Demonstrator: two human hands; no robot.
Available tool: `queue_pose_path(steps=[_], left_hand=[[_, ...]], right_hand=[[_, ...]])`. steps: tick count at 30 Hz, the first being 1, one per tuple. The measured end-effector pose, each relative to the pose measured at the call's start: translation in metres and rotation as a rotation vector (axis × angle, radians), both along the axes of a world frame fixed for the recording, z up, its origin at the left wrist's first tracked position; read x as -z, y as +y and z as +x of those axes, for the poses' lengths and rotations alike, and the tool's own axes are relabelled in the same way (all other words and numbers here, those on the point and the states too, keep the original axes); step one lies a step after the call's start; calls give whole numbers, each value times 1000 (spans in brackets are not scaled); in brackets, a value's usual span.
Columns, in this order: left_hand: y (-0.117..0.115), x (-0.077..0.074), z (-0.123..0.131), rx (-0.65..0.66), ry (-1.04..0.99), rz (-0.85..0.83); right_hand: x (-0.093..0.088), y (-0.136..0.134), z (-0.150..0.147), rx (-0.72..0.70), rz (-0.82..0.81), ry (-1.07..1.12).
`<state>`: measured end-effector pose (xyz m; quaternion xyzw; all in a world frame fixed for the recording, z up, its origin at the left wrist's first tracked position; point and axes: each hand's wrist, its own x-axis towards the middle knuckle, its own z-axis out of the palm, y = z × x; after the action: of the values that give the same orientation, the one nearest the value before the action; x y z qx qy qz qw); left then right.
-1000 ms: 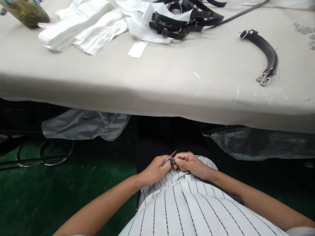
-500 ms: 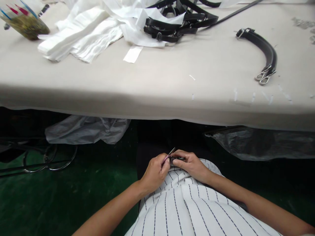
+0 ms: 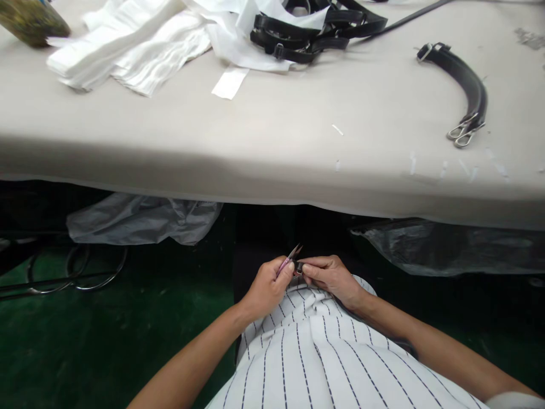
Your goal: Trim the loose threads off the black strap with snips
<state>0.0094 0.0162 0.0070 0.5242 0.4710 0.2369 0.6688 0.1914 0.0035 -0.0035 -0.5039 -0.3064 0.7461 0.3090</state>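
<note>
Over my lap, my left hand point(image 3: 269, 284) is closed around small thread snips point(image 3: 291, 259) with a pinkish-purple handle, their two pointed blades slightly apart and facing up and away. Its thumb and finger also touch the end of a black strap point(image 3: 298, 267) that has a small metal buckle. Close beside it on the right, my right hand point(image 3: 334, 279) pinches this strap near the buckle. The rest of the strap passes beneath my right forearm, partly hidden.
The beige-covered table point(image 3: 272, 147) lies ahead. On it are white paper strips point(image 3: 157, 57), a heap of black straps point(image 3: 315, 40), a short black strap with metal clasps point(image 3: 464, 85) and a yellowish container point(image 3: 32, 23). Plastic bags point(image 3: 145, 218) hang below its edge.
My right hand has turned, so the small buckle now shows between the fingers. The snips' blades look further apart. The view has shifted slightly, moving the tabletop things up.
</note>
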Motion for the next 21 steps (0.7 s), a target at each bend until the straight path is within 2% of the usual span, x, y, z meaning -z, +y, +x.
queue_pose_path(steps=[7, 11, 16, 21], left_hand=[[3, 3, 2, -54, -57, -91], [-8, -7, -4, -132, 58, -16], [-27, -19, -7, -31, 224, 157], [-38, -12, -1, 4, 246, 176]], right_hand=[[-6, 3, 0, 31, -47, 51], [-7, 3, 3, 64, -95, 70], [-8, 4, 3, 139, -123, 119], [-7, 3, 2, 184, -127, 128]])
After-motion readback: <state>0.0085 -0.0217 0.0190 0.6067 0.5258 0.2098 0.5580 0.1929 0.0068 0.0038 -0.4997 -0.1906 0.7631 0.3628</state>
